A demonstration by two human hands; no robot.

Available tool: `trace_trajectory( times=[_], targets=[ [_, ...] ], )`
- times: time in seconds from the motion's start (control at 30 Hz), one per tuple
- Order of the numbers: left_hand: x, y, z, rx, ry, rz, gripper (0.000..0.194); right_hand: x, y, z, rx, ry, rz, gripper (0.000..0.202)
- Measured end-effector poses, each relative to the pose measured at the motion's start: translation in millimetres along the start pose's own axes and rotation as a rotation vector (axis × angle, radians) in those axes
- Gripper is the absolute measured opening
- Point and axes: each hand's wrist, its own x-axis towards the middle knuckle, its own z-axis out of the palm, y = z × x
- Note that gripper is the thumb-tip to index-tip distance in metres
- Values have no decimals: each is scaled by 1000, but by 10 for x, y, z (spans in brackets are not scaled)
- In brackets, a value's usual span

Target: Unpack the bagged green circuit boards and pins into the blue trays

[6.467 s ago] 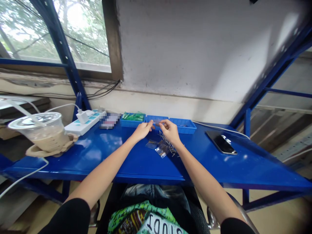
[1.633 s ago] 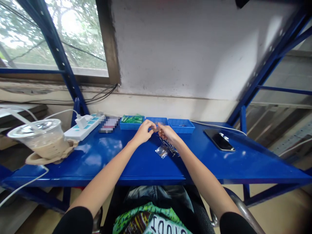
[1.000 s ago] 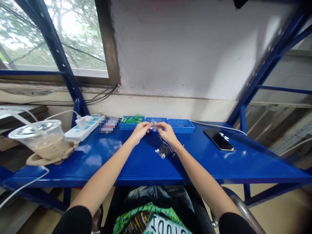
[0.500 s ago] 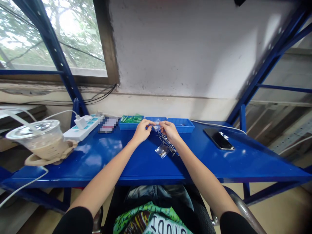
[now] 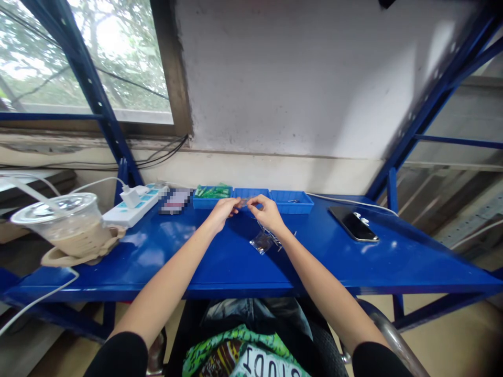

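Between my two hands, just in front of the blue bins, is a small clear plastic bag (image 5: 243,202). My left hand (image 5: 225,210) pinches its left side, and my right hand (image 5: 267,210) grips the right side with thumb and forefinger. What the bag holds is too small to make out. Below my right hand a second clear bag (image 5: 261,243) with small contents lies on the blue table. Beside it are several thin metal pieces, like screws (image 5: 276,242), partly hidden by my right wrist.
Three joined blue bins (image 5: 293,209) line the back; the left one holds green packets (image 5: 212,191). A phone (image 5: 353,225) with white earbuds lies right. On the left stand a power strip (image 5: 133,207) and a drink cup (image 5: 74,230) in a cardboard holder.
My left hand has moved slightly left and turned, and the small bag is now stretched flatter between my hands. My right hand has shifted a little, covering more of the metal pieces.
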Motion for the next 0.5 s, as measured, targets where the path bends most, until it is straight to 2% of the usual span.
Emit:
trace_trajectory(
  times=[0.1, 0.2, 0.27, 0.4, 0.5],
  targets=[
    [1, -8, 20, 39, 22, 103, 20, 9, 25, -8, -67, 0, 32, 14],
    [3, -22, 48, 119, 39, 268, 18, 27, 62, -8, -61, 10, 144, 14],
    [9, -41, 58, 184, 37, 369, 20, 39, 77, -5, 42, -3, 270, 22],
    [17, -78, 63, 309, 16, 504, 22, 57, 46, -32, 400, -22, 513, 37],
    [-3, -74, 66, 408, 24, 581, 21, 67, -2, -88, 530, -23, 661, 42]
  ],
)
